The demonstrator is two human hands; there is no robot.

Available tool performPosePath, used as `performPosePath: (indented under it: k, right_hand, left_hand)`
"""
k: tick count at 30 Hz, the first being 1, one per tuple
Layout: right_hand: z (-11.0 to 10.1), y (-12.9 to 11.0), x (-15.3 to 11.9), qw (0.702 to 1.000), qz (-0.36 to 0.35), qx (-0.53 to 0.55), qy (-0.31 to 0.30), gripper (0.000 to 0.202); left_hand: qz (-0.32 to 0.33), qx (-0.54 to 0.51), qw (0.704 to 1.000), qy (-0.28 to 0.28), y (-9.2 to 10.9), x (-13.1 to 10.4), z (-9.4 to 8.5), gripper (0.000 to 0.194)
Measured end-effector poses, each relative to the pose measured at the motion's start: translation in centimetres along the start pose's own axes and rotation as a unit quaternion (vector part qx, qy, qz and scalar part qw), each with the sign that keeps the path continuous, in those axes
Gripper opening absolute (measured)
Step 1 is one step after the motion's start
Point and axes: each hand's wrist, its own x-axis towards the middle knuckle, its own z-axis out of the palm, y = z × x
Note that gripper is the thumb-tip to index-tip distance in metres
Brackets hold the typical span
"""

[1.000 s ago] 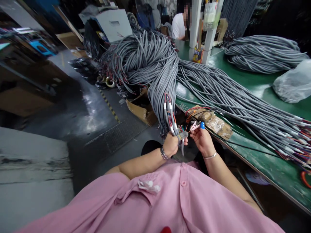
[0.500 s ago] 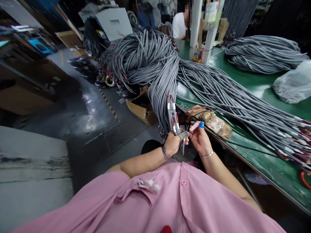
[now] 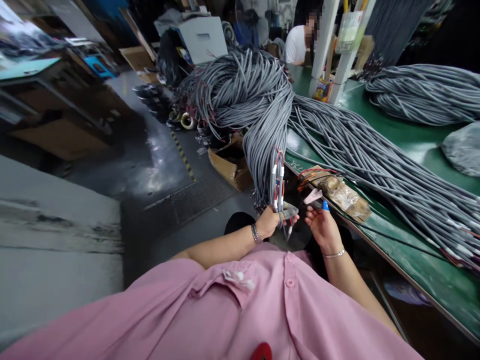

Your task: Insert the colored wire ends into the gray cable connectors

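Note:
My left hand is closed around a few grey cables with white bands and thin red and orange wires at their stripped parts. A grey covering wraps its thumb. To the right, my right hand is apart from those cables, palm turned up and fingers curled in. Its thumb tip wears a blue cover. By its fingertips shows a pale pink piece with something dark below; whether this is a finger covering or a held item, I cannot tell.
A large heap of grey cables hangs over the green table. More cables stretch along it. Near the edge lies a taped wooden block. An open carton stands on the floor. A person in white sits behind.
My right hand has drawn away to the right from the cables in my left hand, widening the gap. The colourful wire ends fanned beside my left thumb no longer show. The whole view has shifted.

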Motion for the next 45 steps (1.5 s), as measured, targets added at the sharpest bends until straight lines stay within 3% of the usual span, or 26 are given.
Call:
performPosePath:
  k: [6,11,13,17,22,28,32,36,40,45]
  right_hand:
    - [1.4,0.8,-2.1,0.988,-0.031,-0.150,-0.036,0.023]
    - [3.8,1.2,-4.8,0.941,-0.159,-0.292,-0.066,0.020]
    - [5.0,0.9,-5.5,0.925,-0.191,-0.313,-0.095,0.023]
    - [7.4,0.4,-6.2,0.919,-0.180,-0.313,-0.161,0.027]
    - [8.8,0.9,-6.8,0.912,-0.194,-0.329,-0.151,0.011]
    - [8.0,1.9,-7.9,0.914,-0.202,-0.332,-0.113,0.010]
    - [7.3,2.1,-8.5,0.941,-0.178,-0.279,-0.072,0.016]
    - [7.1,2.2,-8.7,0.956,-0.158,-0.238,-0.071,0.017]
    - [6.3,2.0,-8.2,0.958,-0.162,-0.225,-0.073,0.015]
    - [3.8,1.4,-7.1,0.952,-0.196,-0.236,-0.013,0.015]
  left_hand:
    - [-0.010,0.003,0.999,-0.040,0.3,-1.0,-1.3,0.041]
    - [0.013,-0.031,0.996,-0.077,0.0,-2.0,-1.6,0.039]
    - [0.012,-0.029,0.996,-0.086,0.1,-2.4,-1.6,0.041]
    - [0.033,0.014,0.996,-0.083,0.7,-3.2,-1.6,0.051]
    - [0.065,0.047,0.993,-0.092,1.0,-4.2,-2.3,0.058]
    - [0.071,0.036,0.988,-0.131,2.2,-5.5,-3.3,0.042]
    - [0.074,0.008,0.995,-0.071,2.5,-6.0,-4.1,0.035]
    - [0.092,-0.035,0.995,-0.024,2.1,-5.9,-5.0,0.035]
    - [0.124,-0.089,0.988,0.031,2.1,-5.5,-6.2,0.033]
    - [0.106,-0.076,0.990,0.055,2.4,-5.2,-7.1,0.039]
